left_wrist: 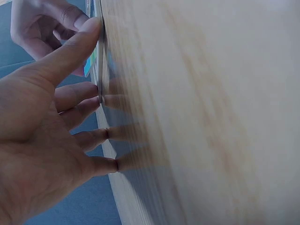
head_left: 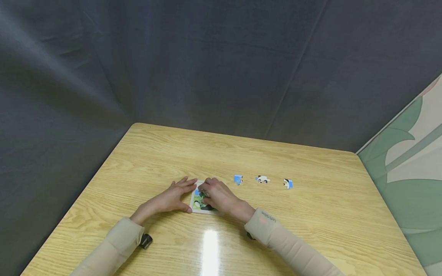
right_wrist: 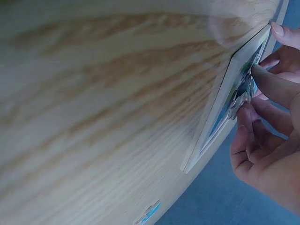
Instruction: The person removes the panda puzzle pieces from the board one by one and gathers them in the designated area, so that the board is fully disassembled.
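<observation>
A small jigsaw puzzle board (head_left: 192, 202) with a pale border and a green and blue picture lies on the table. My left hand (head_left: 170, 197) is spread along its left side, thumb at the near corner and fingertips around the far one. Over the picture, my right hand (head_left: 221, 197) pinches a puzzle piece (right_wrist: 236, 106) between thumb and fingers. In the right wrist view that piece stands tilted against the picture, partly hidden by the fingers. The right hand covers much of the board in the head view.
To the board's right lie three loose pieces: a blue one (head_left: 238, 179), a panda-face one (head_left: 263, 179) and a blue, white and black one (head_left: 288, 184). The wooden table (head_left: 310, 230) meets dark curtains behind and on the left; a patterned panel (head_left: 407, 172) stands at right.
</observation>
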{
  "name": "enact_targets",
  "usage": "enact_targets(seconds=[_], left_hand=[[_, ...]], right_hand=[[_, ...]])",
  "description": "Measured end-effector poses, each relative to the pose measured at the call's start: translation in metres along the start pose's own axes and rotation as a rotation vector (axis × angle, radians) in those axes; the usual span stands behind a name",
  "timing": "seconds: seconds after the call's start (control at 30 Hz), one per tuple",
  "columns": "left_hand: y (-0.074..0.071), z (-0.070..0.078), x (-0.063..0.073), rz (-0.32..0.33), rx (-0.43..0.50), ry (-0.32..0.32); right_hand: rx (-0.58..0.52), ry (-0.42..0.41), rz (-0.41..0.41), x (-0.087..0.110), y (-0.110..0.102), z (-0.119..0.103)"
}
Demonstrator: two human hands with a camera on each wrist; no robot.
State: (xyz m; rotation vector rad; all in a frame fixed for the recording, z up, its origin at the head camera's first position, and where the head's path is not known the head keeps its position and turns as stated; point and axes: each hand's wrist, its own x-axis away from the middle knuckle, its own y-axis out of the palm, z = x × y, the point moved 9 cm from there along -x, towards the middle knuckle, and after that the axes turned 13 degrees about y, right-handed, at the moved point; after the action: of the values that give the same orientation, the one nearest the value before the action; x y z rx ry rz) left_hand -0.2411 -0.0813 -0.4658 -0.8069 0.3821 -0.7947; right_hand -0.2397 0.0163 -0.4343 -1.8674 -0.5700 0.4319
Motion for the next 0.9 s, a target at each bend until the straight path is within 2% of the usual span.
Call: enact_targets(seconds=[0.13,0.37,0.9], left_hand=[[-0.0001,-0.0002,0.0001,-0.002,-0.006,-0.004],[0.0003,-0.0012,0.0004,0.002,0.003,0.000],[0.0001,-0.0001,0.0005,0.002,0.010,0.012]], right_hand=[[0.027,-0.026,0.002,0.0002,0.0019,-0.0007],[0.006,-0.044,0.007,0.0003,0.0020,-0.0016],[0.035,-0.039,-0.010,-0.0032,0.0018,-0.0010]])
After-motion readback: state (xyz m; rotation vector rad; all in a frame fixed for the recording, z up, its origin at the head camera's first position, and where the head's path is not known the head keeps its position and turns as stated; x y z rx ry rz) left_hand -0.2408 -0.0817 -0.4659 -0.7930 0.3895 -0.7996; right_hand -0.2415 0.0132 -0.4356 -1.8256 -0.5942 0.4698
